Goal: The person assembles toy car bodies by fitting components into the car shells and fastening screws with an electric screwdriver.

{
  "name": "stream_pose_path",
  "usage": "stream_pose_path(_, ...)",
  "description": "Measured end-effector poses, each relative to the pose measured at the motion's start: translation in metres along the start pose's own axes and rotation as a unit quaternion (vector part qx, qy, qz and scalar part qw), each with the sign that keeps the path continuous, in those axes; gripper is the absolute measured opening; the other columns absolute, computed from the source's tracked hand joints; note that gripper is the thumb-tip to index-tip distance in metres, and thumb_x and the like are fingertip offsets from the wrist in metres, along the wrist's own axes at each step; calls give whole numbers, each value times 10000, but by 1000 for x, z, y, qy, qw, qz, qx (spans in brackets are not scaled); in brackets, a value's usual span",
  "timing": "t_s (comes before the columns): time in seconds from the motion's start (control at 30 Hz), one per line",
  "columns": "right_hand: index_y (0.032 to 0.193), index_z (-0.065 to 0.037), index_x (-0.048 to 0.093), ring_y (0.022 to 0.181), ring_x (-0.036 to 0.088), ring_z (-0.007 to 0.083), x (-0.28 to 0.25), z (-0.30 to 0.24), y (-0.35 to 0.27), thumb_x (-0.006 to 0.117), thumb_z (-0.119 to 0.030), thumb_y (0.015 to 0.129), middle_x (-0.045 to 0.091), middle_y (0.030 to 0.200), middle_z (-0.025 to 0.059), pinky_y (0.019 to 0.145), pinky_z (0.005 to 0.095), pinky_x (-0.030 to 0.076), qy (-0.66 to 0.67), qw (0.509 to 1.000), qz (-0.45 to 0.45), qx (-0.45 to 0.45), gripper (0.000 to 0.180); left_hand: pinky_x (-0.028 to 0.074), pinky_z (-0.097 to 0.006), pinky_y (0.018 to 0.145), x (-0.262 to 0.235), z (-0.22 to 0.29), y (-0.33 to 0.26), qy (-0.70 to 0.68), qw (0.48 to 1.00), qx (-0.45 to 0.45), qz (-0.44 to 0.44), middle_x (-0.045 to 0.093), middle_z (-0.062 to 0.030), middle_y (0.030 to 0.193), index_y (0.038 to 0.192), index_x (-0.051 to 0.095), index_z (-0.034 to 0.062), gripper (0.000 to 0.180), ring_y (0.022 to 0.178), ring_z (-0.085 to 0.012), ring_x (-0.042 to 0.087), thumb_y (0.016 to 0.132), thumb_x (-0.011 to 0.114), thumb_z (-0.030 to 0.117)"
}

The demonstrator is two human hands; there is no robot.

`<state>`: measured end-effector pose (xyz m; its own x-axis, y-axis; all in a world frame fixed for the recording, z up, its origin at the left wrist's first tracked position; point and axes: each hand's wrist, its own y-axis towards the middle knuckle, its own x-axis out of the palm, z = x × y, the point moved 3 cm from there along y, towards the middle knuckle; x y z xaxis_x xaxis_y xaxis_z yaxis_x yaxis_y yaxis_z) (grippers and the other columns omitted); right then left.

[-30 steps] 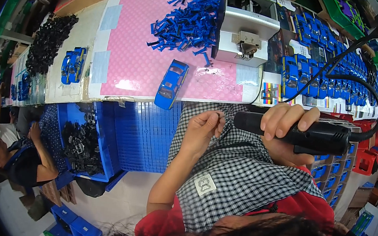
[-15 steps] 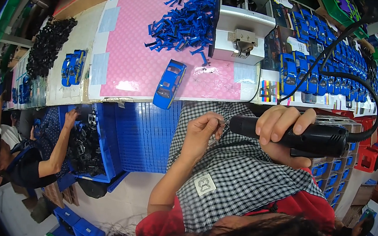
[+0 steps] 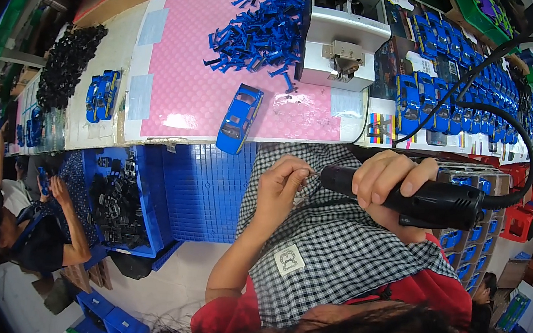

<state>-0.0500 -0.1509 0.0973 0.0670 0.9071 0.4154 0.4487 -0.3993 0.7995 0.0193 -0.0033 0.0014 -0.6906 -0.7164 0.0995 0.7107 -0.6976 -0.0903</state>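
Observation:
My right hand (image 3: 388,182) is wrapped round a black electric screwdriver (image 3: 445,203) held level above my lap, its nose pointing left. Just off that nose, the thumb and fingers of my left hand (image 3: 281,182) are pinched together at the thin bit end; whatever they hold is too small to make out. On the table's front edge, ahead of my left hand, lies a blue toy car (image 3: 240,119), partly overhanging. Behind it is a heap of blue plastic pieces (image 3: 258,37) on the pink mat (image 3: 190,59).
A grey metal machine (image 3: 351,31) stands beside the heap. Rows of blue toy cars (image 3: 441,104) fill the right side. The screwdriver's black cable (image 3: 531,154) loops there. Left are a blue bin (image 3: 154,203) of black parts, two blue cars (image 3: 101,96) and a co-worker (image 3: 35,232).
My right hand and the screwdriver have shifted slightly left; my left hand stays nearly in place, still pinched. The co-worker's hand has left the bin and is near a blue item.

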Motion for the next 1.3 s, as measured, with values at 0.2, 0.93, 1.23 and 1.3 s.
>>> stream_pose_path(0.2,965,-90,396,503,541,163,-2,-7,-2,680,-532,756,523,699,64,498,291,469,-40,995,46,85,565,449,-393,790,-3,39,16,459,861,200,88,475,-153,1198,1168,537,35,460,986,-294,495,751,708,125)
stream_pose_path(0.93,1013,-73,414,620,561,211,2,-16,15,694,-499,757,541,763,94,586,340,473,11,999,32,2,571,568,-342,624,-12,-1,-10,-412,866,-284,0,574,-153,1128,1238,460,16,433,870,-240,630,968,403,349)
stream_pose_path(1.23,995,-84,396,550,534,174,4,-12,7,674,-546,752,505,739,67,552,320,453,-89,992,37,87,592,572,-298,611,7,6,-25,-387,869,-308,1,604,-108,1002,1291,422,35,465,822,-168,621,966,412,367)
stream_pose_path(1.3,997,-84,399,566,537,179,4,-11,5,676,-544,751,504,748,67,567,324,451,-97,988,37,112,590,574,-299,616,6,5,-26,-382,874,-302,8,601,-101,1004,1310,408,43,472,826,-164,619,965,414,365)
